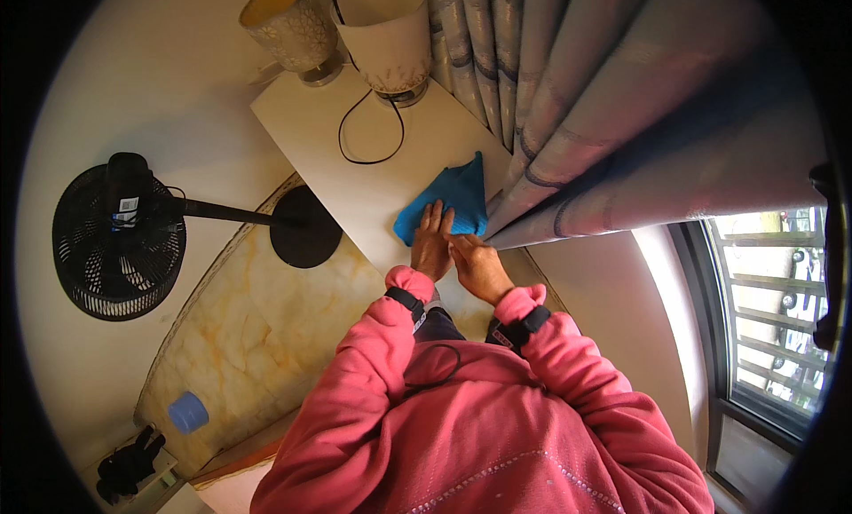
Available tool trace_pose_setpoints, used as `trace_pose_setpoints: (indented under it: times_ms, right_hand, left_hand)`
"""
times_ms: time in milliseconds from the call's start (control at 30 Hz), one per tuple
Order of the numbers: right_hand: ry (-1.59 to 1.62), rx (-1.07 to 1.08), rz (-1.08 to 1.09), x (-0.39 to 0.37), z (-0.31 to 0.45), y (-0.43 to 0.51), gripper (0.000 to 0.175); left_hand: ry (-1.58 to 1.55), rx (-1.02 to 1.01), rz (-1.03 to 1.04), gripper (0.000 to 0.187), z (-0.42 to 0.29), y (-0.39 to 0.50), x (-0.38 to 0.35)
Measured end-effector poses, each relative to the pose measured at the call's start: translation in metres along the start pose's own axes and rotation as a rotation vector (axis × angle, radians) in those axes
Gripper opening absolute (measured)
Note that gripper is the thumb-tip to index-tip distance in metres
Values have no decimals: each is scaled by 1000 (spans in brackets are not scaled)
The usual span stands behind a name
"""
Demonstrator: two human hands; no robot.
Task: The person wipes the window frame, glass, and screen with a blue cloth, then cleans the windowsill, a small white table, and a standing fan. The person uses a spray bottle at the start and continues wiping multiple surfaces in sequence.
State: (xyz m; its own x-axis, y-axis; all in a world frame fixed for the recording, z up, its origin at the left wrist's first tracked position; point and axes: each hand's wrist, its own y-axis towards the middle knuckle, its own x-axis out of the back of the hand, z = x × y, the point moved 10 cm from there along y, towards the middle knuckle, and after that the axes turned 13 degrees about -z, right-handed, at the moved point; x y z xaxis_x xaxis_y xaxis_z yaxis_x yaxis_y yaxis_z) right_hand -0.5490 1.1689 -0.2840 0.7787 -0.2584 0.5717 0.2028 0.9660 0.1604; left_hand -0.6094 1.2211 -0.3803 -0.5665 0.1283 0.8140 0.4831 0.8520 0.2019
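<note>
A blue cloth [456, 188] lies folded on the near part of a white tabletop [373, 201], with one corner pointing away from me. My left hand [432, 241] rests palm down on the cloth's near left part, its fingers stretched forward. Close against it, my right hand [480, 267] has curled fingers at the cloth's near edge. Whether those fingers pinch the fabric is hidden.
Two table lamps [293, 31] [386, 41] stand at the table's far end, a black cord [371, 162] looping before them. Patterned curtains [552, 128] hang along the right side. Left are a black pedestal fan [120, 238] and a blue container [188, 412] on the floor.
</note>
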Motion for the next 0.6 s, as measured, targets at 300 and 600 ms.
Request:
trace_pose_setpoints:
  times_ms: [300,600]
  right_hand:
    - [-402,22,99,-77,-44,29,53]
    - [-545,104,100,-85,-64,94,62]
  left_hand:
    - [-148,279,-392,33,90,-8,87]
    - [93,222,-457,47,129,9,88]
